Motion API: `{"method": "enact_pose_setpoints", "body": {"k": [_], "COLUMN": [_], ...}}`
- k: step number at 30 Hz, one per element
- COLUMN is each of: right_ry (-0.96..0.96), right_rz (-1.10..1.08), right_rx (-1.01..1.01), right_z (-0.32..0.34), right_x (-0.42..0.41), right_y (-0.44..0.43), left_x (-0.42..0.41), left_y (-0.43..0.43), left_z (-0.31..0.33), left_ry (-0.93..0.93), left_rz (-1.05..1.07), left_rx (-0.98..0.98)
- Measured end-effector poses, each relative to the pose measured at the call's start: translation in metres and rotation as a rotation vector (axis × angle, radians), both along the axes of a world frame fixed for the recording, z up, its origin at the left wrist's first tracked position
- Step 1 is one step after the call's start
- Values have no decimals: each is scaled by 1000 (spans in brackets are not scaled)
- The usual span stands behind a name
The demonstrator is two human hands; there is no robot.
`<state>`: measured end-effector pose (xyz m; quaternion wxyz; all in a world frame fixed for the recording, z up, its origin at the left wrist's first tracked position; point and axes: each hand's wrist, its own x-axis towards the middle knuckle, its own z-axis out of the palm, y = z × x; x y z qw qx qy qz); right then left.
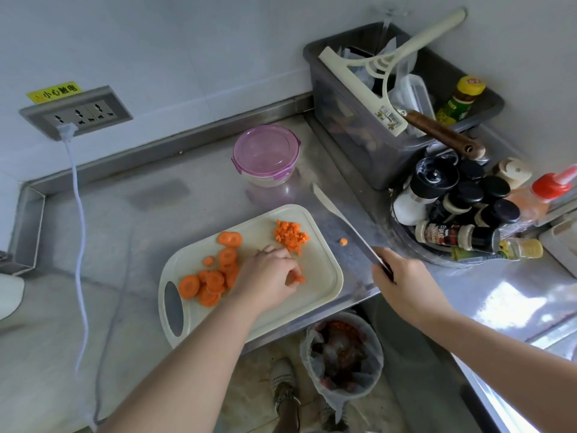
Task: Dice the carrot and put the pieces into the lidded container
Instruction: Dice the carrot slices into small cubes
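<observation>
Left hand (271, 276) pinches carrot strips (297, 279) on cutting board (321, 270); right hand (402, 282) grips knife (346, 223) raised over bench (187, 195).

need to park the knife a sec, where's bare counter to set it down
Bare counter lies left of the lidded container, between the white cord and the cutting board. Right of the board is crowded: a stray carrot piece, spice bottles, the grey bin.

Grey tub (343, 120) is holding a cream squeegee (362, 92) and a yellow-capped bottle (459, 101). Spice jars (462, 198) are standing beside it. White cable (79, 214) is hanging from the wall socket (78, 112).
</observation>
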<state>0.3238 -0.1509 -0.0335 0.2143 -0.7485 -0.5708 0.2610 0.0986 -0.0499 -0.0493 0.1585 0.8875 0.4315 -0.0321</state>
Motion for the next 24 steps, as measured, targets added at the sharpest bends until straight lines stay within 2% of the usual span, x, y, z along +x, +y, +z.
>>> {"method": "enact_pose_setpoints", "body": {"k": [18, 24], "right_ry": [59, 87], "right_rz": [-4, 42], "right_rx": [-46, -61], "right_z": [5, 7], "right_x": [-9, -19], "right_y": [6, 8], "left_x": [3, 14], "left_y": [7, -9], "left_z": [-3, -1], "left_ry": [119, 118], "left_rz": [24, 198], "left_rx": [35, 94]}}
